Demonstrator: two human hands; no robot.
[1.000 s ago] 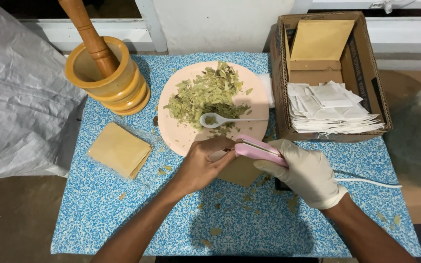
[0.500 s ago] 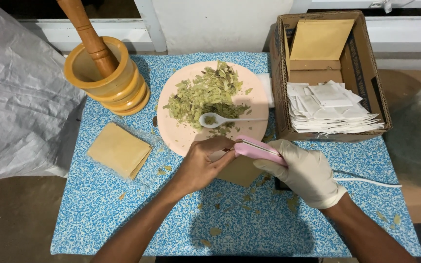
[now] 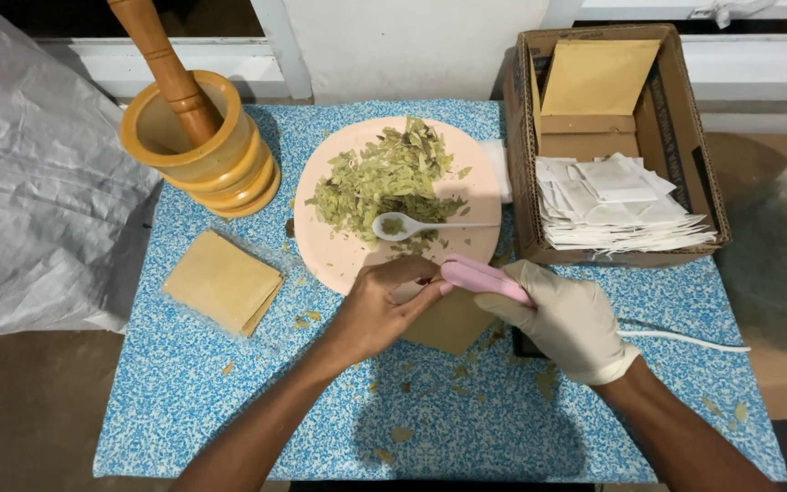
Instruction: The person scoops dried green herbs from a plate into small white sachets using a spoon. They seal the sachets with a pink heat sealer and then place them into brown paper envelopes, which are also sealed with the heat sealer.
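A small brown paper pouch (image 3: 453, 323) lies on the blue-patterned tabletop (image 3: 184, 401), just below the pink plate (image 3: 339, 260), and both hands meet over its upper edge. The right hand (image 3: 567, 319), in a pale glove, has its grip closed around a pink handheld sealer (image 3: 485, 278) that is pressed down across the pouch's top; a white cord (image 3: 685, 339) trails off to the right from under that hand. The bare left hand (image 3: 380, 310) rests on the pouch's left side, fingertips bent together at the sealer's tip — whether they pinch the paper or only press on it, I cannot tell.

On the plate sits a heap of dried green leaves (image 3: 384, 182) with a white spoon (image 3: 412, 225) lying across its lower edge, bowl to the left. Leaf crumbs are scattered on the tabletop around the hands. To the left lies a stack of flat brown pouches (image 3: 220, 282) in clear wrap, and behind it a yellow wooden mortar (image 3: 207, 164) with its pestle (image 3: 166, 68) leaning inside. At the right stands a cardboard box (image 3: 685, 118) holding white sachets (image 3: 621, 205) and a large brown envelope (image 3: 598, 77).
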